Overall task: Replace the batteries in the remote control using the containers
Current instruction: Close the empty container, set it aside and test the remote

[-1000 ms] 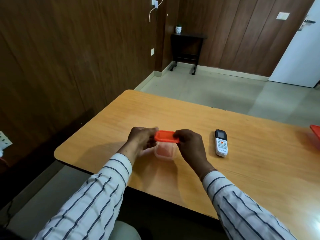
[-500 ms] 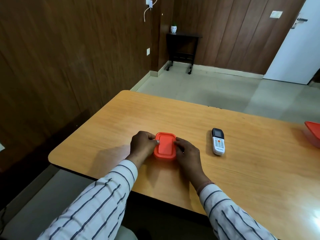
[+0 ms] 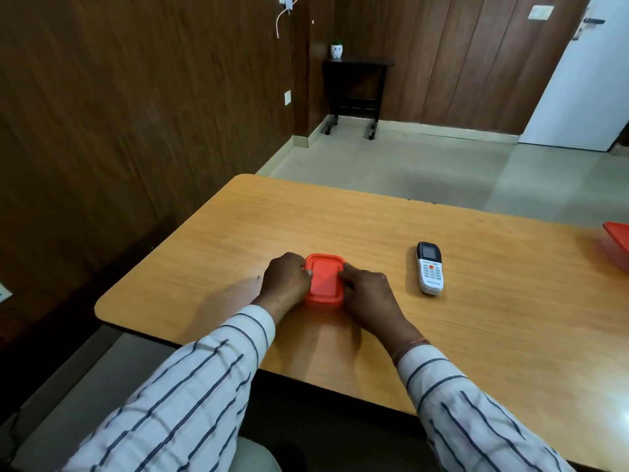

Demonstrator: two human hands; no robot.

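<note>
Both hands are closing their grip on one small container: the left hand (image 3: 287, 279) is pressing against its left side with the fingertips on the lid's edge, and the right hand (image 3: 366, 289) is doing the same on its right side, fingers curled over the rim. The orange lid (image 3: 324, 278) is sitting flat on top of the small container (image 3: 323, 299), whose body is mostly hiding between the two hands.

The wooden bench (image 3: 476, 335) is carrying everything, its rounded near-left corner showing at the left. Striped shirt sleeves (image 3: 190, 396) are reaching in from the bottom edge over the bench's near side. A second orange container (image 3: 617, 245) is lying at the far right of the bench, cut off by the frame edge and well apart from the hands. The white remote control (image 3: 430, 272) is lying flat on the bench, face up, to the right of the right hand and not touching it, its dark screen end pointing away from the person. Whether any batteries are inside the small container cannot be told.
</note>
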